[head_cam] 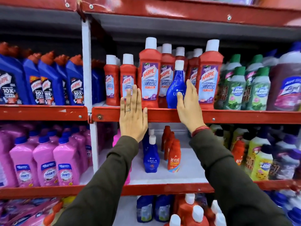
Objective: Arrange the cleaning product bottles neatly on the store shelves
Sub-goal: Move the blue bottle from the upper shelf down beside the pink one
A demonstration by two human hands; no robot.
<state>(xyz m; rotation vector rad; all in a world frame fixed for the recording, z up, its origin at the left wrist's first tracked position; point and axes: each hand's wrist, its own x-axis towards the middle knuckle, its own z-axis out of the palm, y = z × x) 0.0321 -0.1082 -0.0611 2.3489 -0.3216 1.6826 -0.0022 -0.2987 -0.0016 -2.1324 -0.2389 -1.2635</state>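
Observation:
A blue Ujala bottle (175, 86) with a white cap stands at the front edge of the middle shelf (162, 114), among red Harpic bathroom cleaner bottles (149, 75). My right hand (189, 106) rests against the blue bottle's right side, thumb on its label, fingers loosely around it. My left hand (132, 114) is flat and open, fingers spread, in front of a small red Harpic bottle (128, 79), its thumb touching the shelf's red edge. On the shelf below stand another blue Ujala bottle (151, 156) and orange Revive bottles (174, 156).
Blue Harpic bottles (45, 82) fill the left bay, green-capped bottles (236, 90) and a large purple bottle (286, 85) the right. Pink Shakti bottles (44, 163) sit lower left. A white upright post (88, 66) divides the bays. White shelf floor shows around the lower Ujala bottle.

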